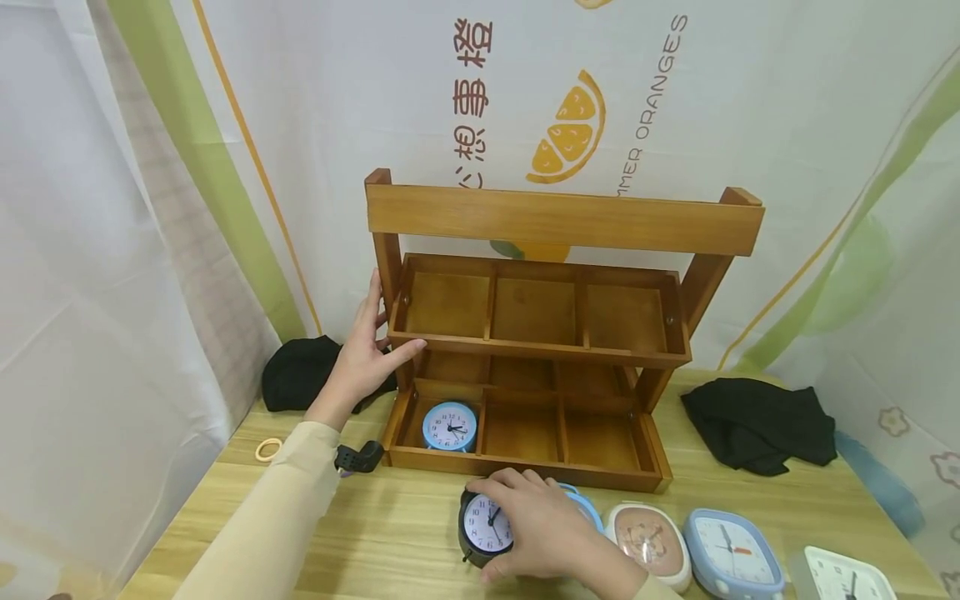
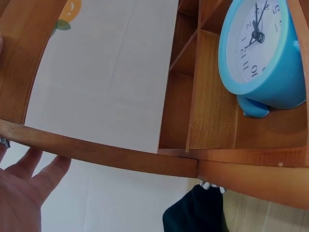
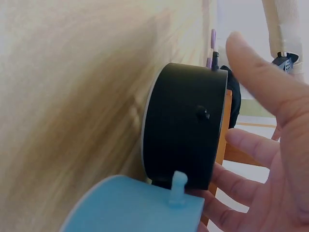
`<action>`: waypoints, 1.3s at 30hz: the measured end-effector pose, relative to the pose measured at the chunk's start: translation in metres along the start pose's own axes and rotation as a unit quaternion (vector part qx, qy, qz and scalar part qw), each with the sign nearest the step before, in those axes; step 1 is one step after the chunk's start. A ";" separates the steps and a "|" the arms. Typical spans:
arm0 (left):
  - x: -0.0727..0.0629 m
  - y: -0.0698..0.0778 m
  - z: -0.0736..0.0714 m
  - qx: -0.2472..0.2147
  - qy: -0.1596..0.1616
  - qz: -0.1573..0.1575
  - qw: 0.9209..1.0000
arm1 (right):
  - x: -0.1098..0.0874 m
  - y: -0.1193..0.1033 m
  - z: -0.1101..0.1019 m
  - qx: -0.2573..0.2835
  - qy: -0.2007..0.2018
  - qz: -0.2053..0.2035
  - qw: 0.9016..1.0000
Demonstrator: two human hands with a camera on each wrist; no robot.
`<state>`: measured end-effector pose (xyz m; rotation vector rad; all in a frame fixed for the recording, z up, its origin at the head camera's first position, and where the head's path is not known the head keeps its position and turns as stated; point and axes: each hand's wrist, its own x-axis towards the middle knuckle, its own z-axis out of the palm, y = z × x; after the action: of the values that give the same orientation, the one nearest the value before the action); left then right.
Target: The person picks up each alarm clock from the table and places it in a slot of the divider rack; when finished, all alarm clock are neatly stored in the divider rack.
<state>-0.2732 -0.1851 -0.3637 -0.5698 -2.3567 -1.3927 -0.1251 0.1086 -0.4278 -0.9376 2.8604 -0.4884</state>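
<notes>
A brown wooden two-tier rack (image 1: pixel 562 221) stands on the table. My left hand (image 1: pixel 367 358) touches its left side, fingers extended along the post and thumb reaching across the upper tray's corner. A round blue alarm clock (image 1: pixel 450 427) sits in the lower tray's left compartment, also close in the left wrist view. In front of the rack, my right hand (image 1: pixel 543 525) spreads over a round black alarm clock (image 1: pixel 486 527). In the right wrist view, fingertips (image 3: pixel 239 137) are right at that clock's edge, the thumb held away. A light blue clock (image 1: pixel 583 508) is partly hidden behind this hand.
To the right stand a white clock with a brownish face (image 1: pixel 648 542), a blue square clock (image 1: pixel 731 550) and a pale clock (image 1: pixel 847 575) cut by the frame. Black cloths (image 1: pixel 761 425) lie beside the rack. A small ring (image 1: pixel 267 450) lies at the left.
</notes>
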 end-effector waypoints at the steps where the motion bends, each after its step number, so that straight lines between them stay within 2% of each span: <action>1: 0.000 0.000 0.000 -0.001 0.001 0.000 1.000 | 0.000 0.000 0.001 -0.001 0.004 -0.001 1.000; 9: 0.000 0.000 0.001 -0.004 0.003 0.006 1.000 | 0.001 0.000 0.004 0.008 0.010 0.002 1.000; 14: 0.001 0.000 0.002 -0.003 0.003 0.008 1.000 | 0.001 0.001 0.004 0.018 0.035 -0.015 0.999; 17: 0.001 0.000 0.002 -0.002 0.001 0.005 1.000 | 0.001 0.003 -0.002 0.066 0.046 -0.021 0.997; 20: 0.000 0.000 0.001 0.001 0.003 0.002 1.000 | 0.002 0.009 -0.012 0.133 0.059 -0.031 0.989; 24: 0.000 -0.001 0.001 0.002 0.002 0.000 1.000 | 0.005 0.023 -0.027 0.194 0.073 -0.034 0.978; 28: -0.001 -0.001 0.001 -0.003 0.001 0.000 1.000 | 0.013 0.044 -0.039 0.219 0.079 -0.033 0.972; 34: -0.001 -0.001 0.001 -0.005 0.001 0.000 1.000 | 0.027 0.076 -0.048 0.195 0.104 -0.023 0.975; 39: -0.001 -0.002 0.001 -0.002 0.002 0.000 1.000 | 0.040 0.096 -0.048 0.186 0.115 -0.015 0.976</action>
<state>-0.2734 -0.1850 -0.3659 -0.5677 -2.3511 -1.3965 -0.2205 0.1711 -0.4141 -0.9072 2.7949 -1.1551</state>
